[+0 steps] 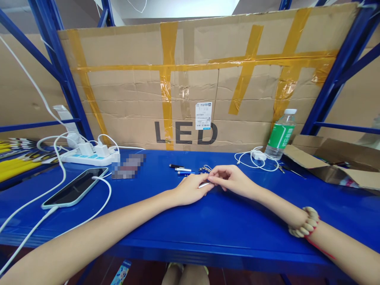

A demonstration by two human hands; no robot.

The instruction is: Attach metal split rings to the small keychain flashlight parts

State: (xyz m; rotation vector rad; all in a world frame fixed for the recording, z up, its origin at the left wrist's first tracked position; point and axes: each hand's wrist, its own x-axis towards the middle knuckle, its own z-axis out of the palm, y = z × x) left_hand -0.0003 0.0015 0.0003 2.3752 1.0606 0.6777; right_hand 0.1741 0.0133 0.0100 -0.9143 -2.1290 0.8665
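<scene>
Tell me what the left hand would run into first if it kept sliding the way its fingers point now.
The left hand points rightward at the right hand; their fingertips already meet around a small silvery piece. So it would press into that piece and the right hand's fingers at once, as far as this single view shows.

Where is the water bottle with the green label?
In the head view, the clear plastic water bottle with the green label stands at the right back of the blue metal shelf, against the taped cardboard sheet, beside the coiled white cable.
</scene>
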